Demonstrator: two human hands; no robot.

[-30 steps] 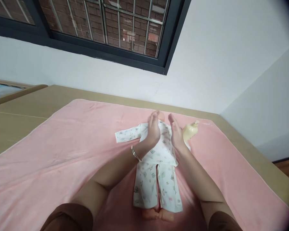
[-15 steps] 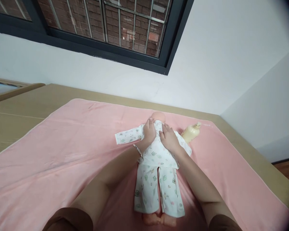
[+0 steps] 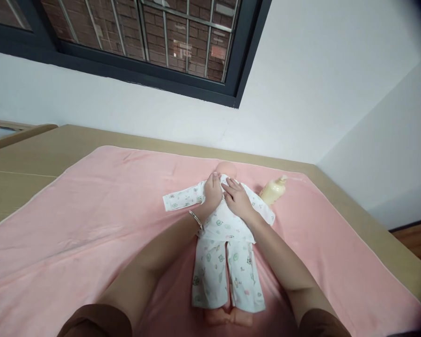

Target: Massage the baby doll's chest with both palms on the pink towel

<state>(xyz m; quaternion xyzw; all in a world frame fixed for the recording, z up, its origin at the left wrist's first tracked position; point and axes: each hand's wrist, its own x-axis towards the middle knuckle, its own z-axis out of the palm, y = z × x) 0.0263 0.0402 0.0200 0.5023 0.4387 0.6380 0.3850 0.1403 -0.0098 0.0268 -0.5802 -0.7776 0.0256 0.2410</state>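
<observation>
A baby doll [image 3: 226,169] in a white printed top [image 3: 224,224] and matching pants [image 3: 210,276] lies with its head away from me and its bare feet [image 3: 228,317] towards me. My left hand [image 3: 213,191] rests edge-on at the left of the doll's upper chest, fingers straight and together. Flat on the right of the chest lies my right hand [image 3: 237,199], its fingers slightly spread. Both palms touch the top near the collar. The doll's face is not visible; part of its head shows beyond my fingertips.
A pale yellow pump bottle [image 3: 273,190] lies beside the doll's right-hand sleeve. Under everything is a pink blanket [image 3: 91,224] on a wooden surface [image 3: 28,164]. A white wall [image 3: 284,93] and a barred window [image 3: 182,47] stand behind.
My right hand has shifted left, closer to my left hand, and more of the right sleeve shows. The whole view has moved slightly.
</observation>
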